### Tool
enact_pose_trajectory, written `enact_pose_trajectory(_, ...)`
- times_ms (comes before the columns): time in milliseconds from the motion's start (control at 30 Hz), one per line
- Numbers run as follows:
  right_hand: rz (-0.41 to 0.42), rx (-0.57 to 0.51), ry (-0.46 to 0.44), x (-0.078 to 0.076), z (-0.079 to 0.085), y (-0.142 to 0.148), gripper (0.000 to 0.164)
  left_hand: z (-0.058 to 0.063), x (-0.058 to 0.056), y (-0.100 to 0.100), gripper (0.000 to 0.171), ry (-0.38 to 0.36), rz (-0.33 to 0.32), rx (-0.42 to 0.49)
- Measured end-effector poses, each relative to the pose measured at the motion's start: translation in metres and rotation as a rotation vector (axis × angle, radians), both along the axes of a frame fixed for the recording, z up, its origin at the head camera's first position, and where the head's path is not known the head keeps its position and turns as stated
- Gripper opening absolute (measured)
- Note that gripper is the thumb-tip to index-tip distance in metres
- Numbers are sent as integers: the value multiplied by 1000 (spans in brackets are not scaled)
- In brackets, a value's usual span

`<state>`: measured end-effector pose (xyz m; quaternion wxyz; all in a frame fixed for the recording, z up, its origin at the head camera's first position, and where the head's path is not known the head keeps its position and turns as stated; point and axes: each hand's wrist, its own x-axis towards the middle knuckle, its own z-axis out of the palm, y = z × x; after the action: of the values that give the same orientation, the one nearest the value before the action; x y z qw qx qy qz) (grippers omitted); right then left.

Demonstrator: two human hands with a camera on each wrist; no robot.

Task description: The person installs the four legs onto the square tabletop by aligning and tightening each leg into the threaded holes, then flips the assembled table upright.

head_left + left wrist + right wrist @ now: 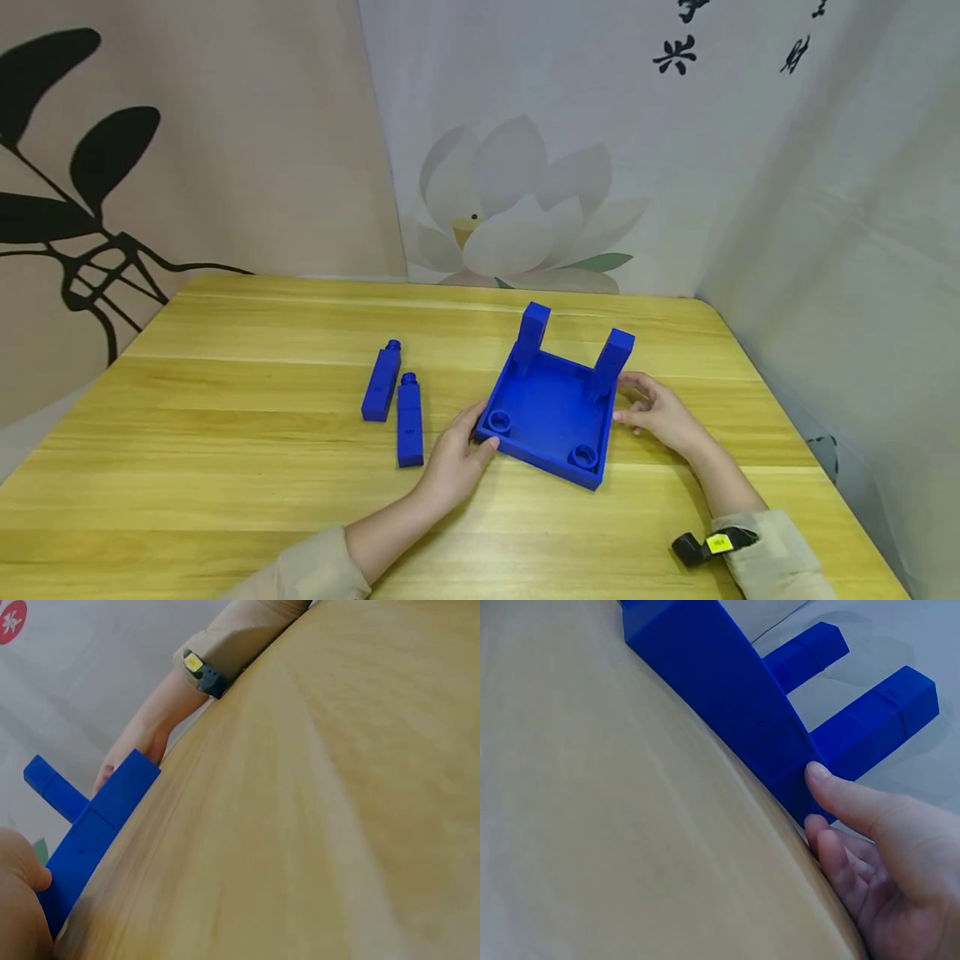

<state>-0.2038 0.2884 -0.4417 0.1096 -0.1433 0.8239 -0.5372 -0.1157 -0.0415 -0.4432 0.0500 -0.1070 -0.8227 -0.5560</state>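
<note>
A square blue tabletop lies upside down on the wooden table. Two legs, a left one and a right one, rise from its far corners. Round sockets show at its near corners, one at the left and one at the right. My left hand grips the near left corner, thumb on the front wall and fingers along the left side. At the far right corner, my right hand holds the edge, its thumb on the wall beside the leg and its fingers low, near the bottom edge.
Left of the tabletop lie two loose blue legs, a farther one and a nearer one, each with a threaded-looking tip pointing away. A black strap with a yellow label is on the right sleeve. A printed curtain hangs behind the wooden table.
</note>
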Motion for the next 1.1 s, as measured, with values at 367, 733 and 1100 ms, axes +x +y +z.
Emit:
enact_pose_trajectory(367, -92, 17, 45, 8, -4, 5, 55, 0, -8, 10, 48, 27, 68, -47)
enact_pose_trajectory(733, -148, 20, 107, 26, -2, 7, 43, -1, -21, 17, 46, 41, 148, -52)
enact_pose_trajectory(1100, -175, 95, 166, 37, -4, 10, 29, 1, -28, 16, 50, -15, 202, -3)
